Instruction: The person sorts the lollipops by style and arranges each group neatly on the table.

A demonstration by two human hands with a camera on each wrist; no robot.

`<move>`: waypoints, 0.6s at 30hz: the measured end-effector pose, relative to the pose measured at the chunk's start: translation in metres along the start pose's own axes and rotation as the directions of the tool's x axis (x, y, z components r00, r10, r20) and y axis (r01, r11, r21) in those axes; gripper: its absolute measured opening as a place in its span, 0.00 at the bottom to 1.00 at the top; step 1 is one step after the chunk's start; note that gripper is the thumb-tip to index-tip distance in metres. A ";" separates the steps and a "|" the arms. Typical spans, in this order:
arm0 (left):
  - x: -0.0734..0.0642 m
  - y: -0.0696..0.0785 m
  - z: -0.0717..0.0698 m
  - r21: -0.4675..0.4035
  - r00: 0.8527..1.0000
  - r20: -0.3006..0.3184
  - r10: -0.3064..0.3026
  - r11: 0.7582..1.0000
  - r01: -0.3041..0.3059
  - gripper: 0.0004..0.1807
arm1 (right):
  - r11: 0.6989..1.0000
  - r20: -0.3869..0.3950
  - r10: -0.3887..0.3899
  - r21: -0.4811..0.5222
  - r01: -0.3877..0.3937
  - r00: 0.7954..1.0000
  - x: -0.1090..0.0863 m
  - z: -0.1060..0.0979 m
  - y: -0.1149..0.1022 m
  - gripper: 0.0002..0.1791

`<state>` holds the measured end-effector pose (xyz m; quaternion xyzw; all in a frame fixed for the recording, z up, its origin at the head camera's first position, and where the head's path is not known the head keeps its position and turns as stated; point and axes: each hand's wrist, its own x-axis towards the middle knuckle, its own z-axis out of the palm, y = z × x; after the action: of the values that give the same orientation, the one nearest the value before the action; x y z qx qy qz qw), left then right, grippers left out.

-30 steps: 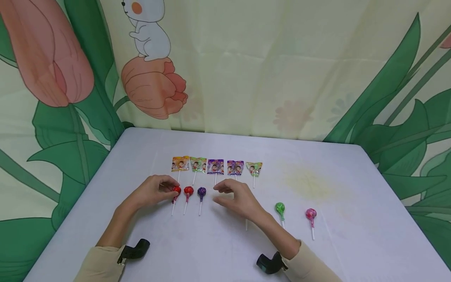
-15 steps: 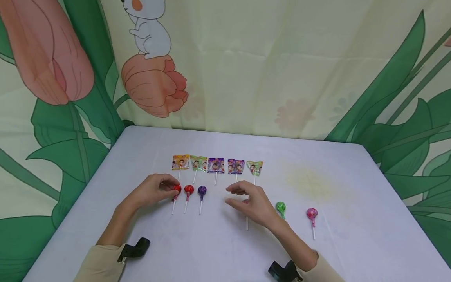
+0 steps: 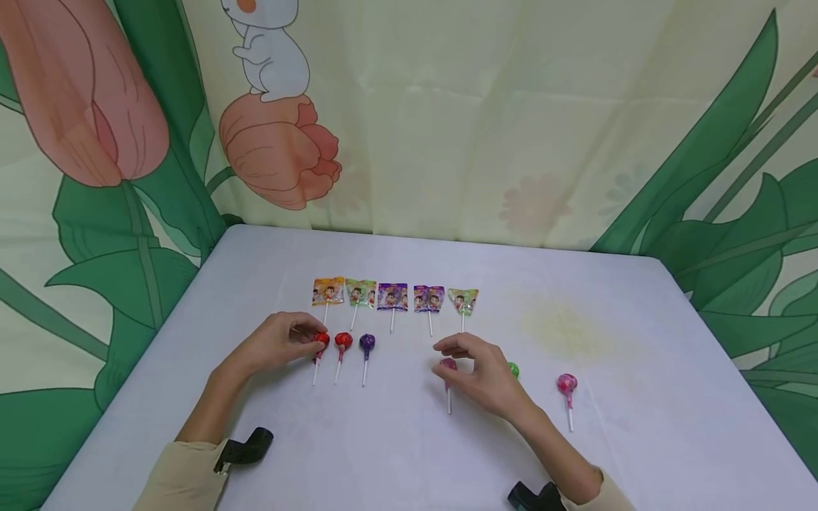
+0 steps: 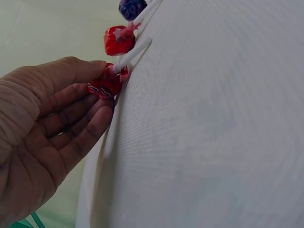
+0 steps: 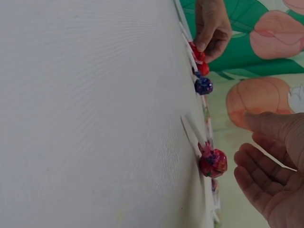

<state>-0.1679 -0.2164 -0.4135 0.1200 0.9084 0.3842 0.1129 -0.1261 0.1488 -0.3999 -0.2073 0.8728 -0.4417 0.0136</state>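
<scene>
My left hand (image 3: pixel 276 345) pinches the head of a red-wrapped lollipop (image 4: pixel 105 84) between thumb and fingers, its white stick slanting away. Beside it on the table lie a second red lollipop (image 3: pixel 344 341) and a purple one (image 3: pixel 367 343). My right hand (image 3: pixel 488 376) holds nothing; its thumb and fingers are spread apart around the head of a pink lollipop (image 5: pixel 213 163). In the right wrist view a gap separates those fingers from the candy. A green lollipop (image 3: pixel 514 369) is mostly hidden behind the right hand.
Further back runs a row of flat-wrapped lollipops, among them an orange one (image 3: pixel 328 292), a purple one (image 3: pixel 393 297) and a green one (image 3: pixel 463 301). Another pink lollipop (image 3: pixel 566 384) lies to the right. The white-covered table (image 3: pixel 383 454) meets a printed curtain (image 3: pixel 447 128) at the back.
My right hand has moved rightward, from beside the purple lollipop to the pink one, and now covers most of the green one. My left hand has kept its place on the red lollipop.
</scene>
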 end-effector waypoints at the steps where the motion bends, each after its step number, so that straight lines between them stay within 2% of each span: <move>1: 0.000 0.000 0.000 0.000 1.000 0.000 -0.003 1.000 0.003 0.14 | 1.000 -0.001 0.012 -0.003 -0.012 1.000 -0.001 -0.001 0.001 0.16; 7: 0.001 -0.002 0.001 -0.009 1.000 0.011 -0.005 1.000 0.005 0.14 | 0.995 -0.013 0.092 -0.023 -0.092 0.996 -0.005 -0.003 0.008 0.16; 18: 0.002 -0.003 0.000 -0.012 1.000 0.000 0.026 1.000 -0.026 0.13 | 0.987 0.025 0.151 -0.056 -0.149 0.988 -0.005 -0.003 0.013 0.16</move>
<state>-0.1697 -0.2177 -0.4156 0.1310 0.9045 0.3910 0.1088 -0.1265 0.1599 -0.4095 -0.1475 0.8973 -0.4125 0.0538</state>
